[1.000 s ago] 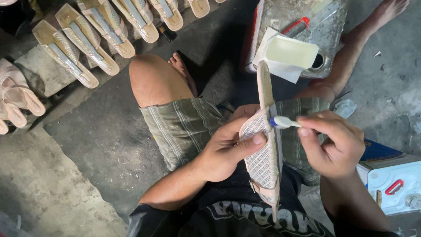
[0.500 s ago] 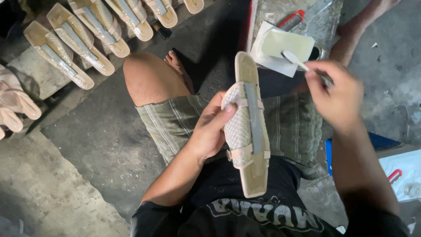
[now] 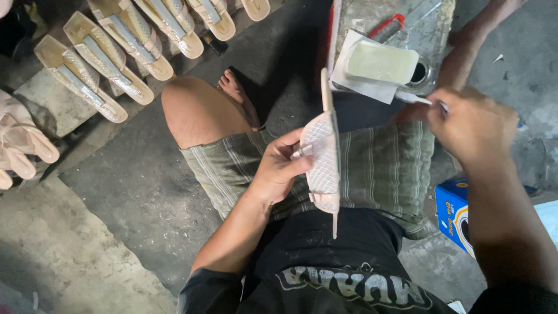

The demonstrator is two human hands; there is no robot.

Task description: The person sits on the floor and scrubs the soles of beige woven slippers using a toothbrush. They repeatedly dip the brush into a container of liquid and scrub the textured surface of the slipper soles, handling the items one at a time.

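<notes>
One sandal (image 3: 323,152) in left hand (image 3: 278,170), right hand (image 3: 472,123) apart

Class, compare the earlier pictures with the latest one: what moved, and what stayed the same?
The right hand carried the brush away from the sandal up to the glue tub. The left hand turned the sandal edge-on. Unchanged: the left hand's grip on the sandal, and the rows of sandals on the floor.

A pale pink sandal (image 3: 323,157) with a woven strap stands on edge over the lap, toe pointing away. A thin white-handled brush (image 3: 414,99) reaches into a container of pale yellow glue (image 3: 381,63).
</notes>
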